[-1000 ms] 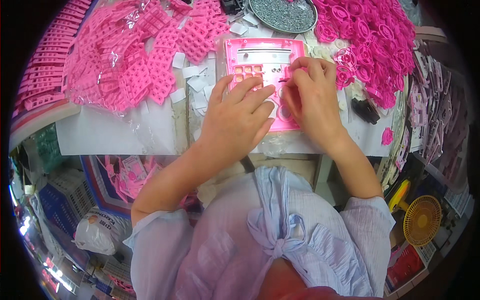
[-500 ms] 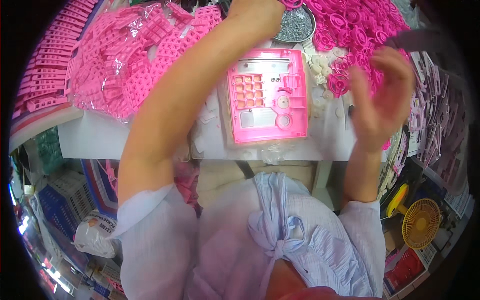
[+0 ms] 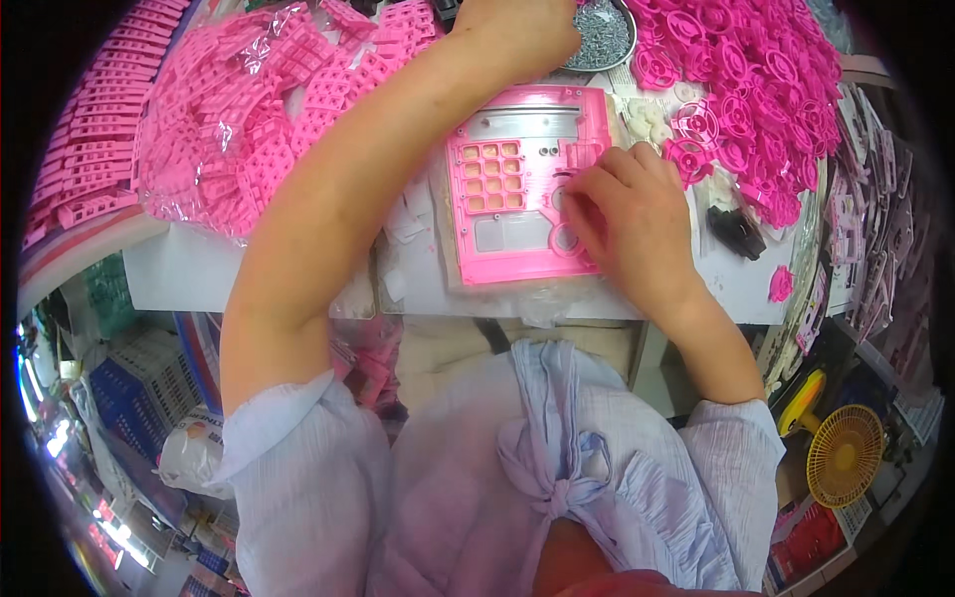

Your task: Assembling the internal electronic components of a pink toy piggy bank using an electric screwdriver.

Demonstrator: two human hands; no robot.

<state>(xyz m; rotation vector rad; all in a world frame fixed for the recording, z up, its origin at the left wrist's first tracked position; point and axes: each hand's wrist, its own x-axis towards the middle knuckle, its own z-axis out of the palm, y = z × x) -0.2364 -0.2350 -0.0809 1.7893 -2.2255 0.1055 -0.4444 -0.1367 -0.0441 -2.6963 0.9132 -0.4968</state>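
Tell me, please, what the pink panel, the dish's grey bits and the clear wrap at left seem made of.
Panel: probably moulded plastic, softly glossy; its smooth pink rim catches light.
Grey bits: likely metal, shiny; they glint silvery.
Wrap: seemingly thin plastic film, glossy; crinkled, pink showing through.

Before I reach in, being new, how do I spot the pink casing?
On the white-covered worktable, find the right hand. Partly beneath it lies the rectangular pink casing. Unlike the heaped pink grid frames, it has a silver strip across its far end.

Two hands, one casing, twelve square openings, one fan
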